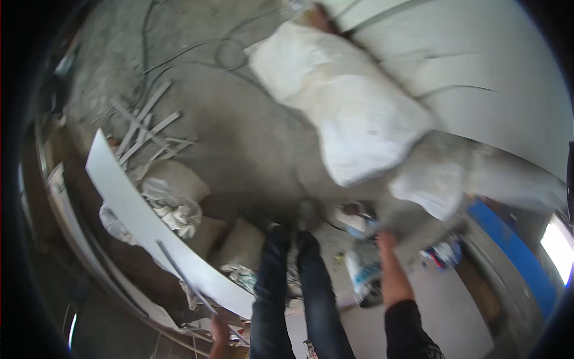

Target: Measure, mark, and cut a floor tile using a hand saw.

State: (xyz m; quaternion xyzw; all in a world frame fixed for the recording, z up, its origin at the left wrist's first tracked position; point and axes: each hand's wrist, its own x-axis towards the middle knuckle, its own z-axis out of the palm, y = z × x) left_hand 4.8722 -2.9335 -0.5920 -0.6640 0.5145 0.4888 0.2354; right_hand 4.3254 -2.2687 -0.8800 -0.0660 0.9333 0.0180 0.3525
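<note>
My left hand (219, 329), low in the head view, is closed round a long thin grey strip (186, 276). The strip slants up and to the left, across the edge of a long white panel (140, 206). My right arm reaches forward, and my right hand (386, 240) is beside a small pale blue and white object (357, 225) with a dark reddish thing (357, 209) at its far end. Blur hides the right fingers and whether they grip anything. A white and blue sack (365, 272) stands just left of my right forearm.
A large white wrapped bundle (353, 113) lies on the concrete floor ahead. Filled sacks (242, 244) sit left of my legs. Cut grey strips (146, 133) lie in a heap at far left, with loose cable (224, 54) beyond. A blue board (514, 257) is at right.
</note>
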